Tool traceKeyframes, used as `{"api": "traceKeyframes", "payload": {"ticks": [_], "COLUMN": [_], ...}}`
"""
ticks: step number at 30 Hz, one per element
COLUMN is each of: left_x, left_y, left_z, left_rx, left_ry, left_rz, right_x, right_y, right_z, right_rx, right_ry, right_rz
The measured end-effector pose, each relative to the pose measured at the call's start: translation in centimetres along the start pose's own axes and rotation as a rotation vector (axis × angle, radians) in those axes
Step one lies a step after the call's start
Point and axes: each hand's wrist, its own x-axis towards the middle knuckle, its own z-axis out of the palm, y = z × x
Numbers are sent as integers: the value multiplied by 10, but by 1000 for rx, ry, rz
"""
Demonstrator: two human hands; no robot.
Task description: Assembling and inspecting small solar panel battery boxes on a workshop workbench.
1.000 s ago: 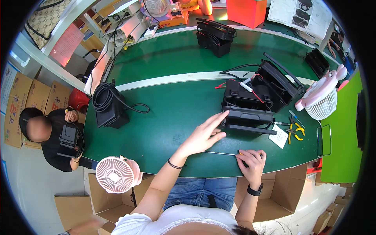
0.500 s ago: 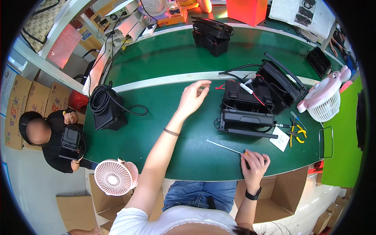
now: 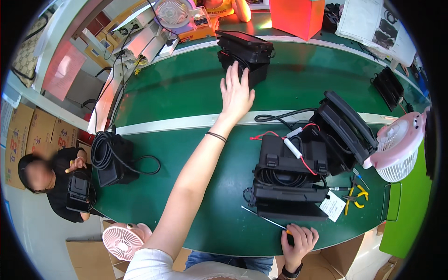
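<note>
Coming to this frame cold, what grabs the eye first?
The left hand stretches far across the green table, fingers spread, just short of a stacked pair of black cases on the far side. Near the front edge, the right hand has its grip on a thin screwdriver, beside an open black case with red wires. A pink fan sits at the right end.

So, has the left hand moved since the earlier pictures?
Yes. The left hand went forward, away from the open black case, across the pale belt stripe, to the stacked black cases.
</note>
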Motion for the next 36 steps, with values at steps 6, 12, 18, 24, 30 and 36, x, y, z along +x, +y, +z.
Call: {"api": "traceKeyframes", "payload": {"ticks": [6, 12, 18, 24, 30, 36], "left_x": [28, -4, -65, -190, -312, -376], "left_y": [-2, -24, -18, 18, 53, 120], "left_z": [22, 8, -65, -174, -230, -253], "left_rx": [-110, -336, -257, -306, -262, -437], "left_ry": [61, 158, 335, 213, 82, -1], "left_rz": [-112, -251, -129, -318, -343, -156], "right_x": [-1, 4, 2, -2, -34, -92], "right_y": [5, 4, 1, -3, 6, -5], "right_z": [2, 2, 3, -2, -21, -8], "right_rx": [14, 11, -11, -86, -53, 750], "right_ry": [-28, 20, 73, 49, -9, 174], "right_rz": [19, -3, -8, -102, -184, 266]}}
